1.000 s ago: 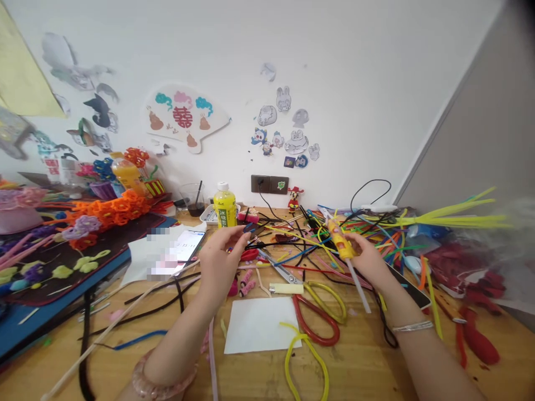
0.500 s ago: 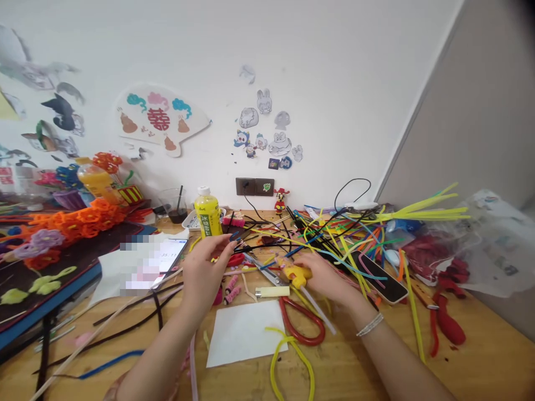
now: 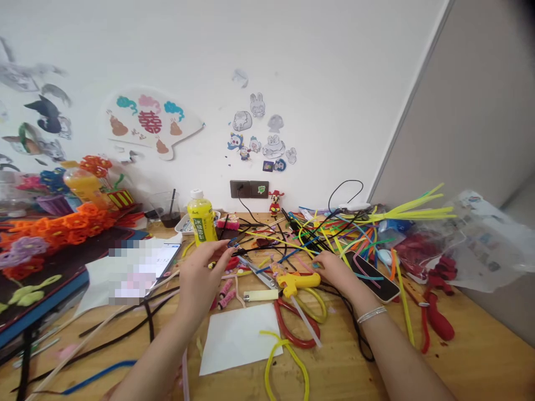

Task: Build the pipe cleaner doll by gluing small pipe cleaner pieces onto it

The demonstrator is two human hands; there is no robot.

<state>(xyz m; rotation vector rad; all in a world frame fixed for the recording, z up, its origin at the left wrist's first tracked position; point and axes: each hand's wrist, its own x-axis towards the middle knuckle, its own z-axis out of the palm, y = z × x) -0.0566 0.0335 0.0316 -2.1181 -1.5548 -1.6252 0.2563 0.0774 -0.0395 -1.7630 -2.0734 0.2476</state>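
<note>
My left hand [image 3: 203, 275] is raised left of centre, in front of the yellow-green drink bottle [image 3: 201, 220]. Its thumb and fingertips come together at a small dark thing that I cannot make out. My right hand [image 3: 334, 272] reaches in from the right, fingers loosely bent beside the yellow glue gun [image 3: 297, 282], without gripping it. The glue gun lies with its clear glue stick pointing toward me, over the red handle loop [image 3: 298, 340] of a pair of scissors [image 3: 265, 274]. A pale yellow lighter [image 3: 261, 296] and pink wrapped pieces [image 3: 227, 295] lie between the hands.
A white paper sheet [image 3: 240, 337] and a yellow pipe-cleaner loop [image 3: 286, 362] lie in front. Many coloured pipe cleaners [image 3: 413, 211] and a phone [image 3: 376, 278] are at right. Another phone [image 3: 161, 262] and orange pipe-cleaner flowers [image 3: 62, 228] stand left. A black cord [image 3: 353, 323] runs near my right wrist.
My right hand has let go of the glue gun and moved slightly away to the right. The glue gun now lies on the table. My left hand keeps its pose; the view has shifted slightly.
</note>
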